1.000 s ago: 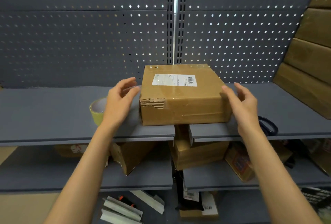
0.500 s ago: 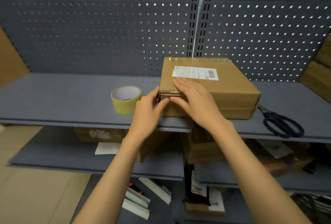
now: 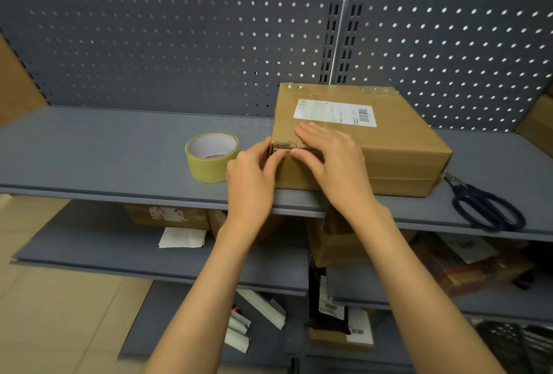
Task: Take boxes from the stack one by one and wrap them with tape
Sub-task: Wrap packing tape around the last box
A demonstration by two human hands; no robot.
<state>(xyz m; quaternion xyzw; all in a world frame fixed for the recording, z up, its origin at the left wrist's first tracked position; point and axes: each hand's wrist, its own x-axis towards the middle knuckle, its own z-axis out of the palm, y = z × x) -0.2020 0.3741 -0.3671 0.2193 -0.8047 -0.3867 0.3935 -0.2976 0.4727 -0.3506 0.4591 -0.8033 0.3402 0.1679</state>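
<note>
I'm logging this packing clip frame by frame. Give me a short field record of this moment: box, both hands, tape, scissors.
box: cardboard box on the upper shelf, label on top, near-left corner torn
left hand: fingers at the torn corner, thumb on the box's front face
right hand: fingers flat across the top edge beside that corner
tape roll: upright on the shelf, left of the box, untouched
scissors: lying right of the box

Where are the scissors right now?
The scissors lie flat on the grey shelf, at the far right of the head view, just right of the cardboard box and apart from both hands.
</note>
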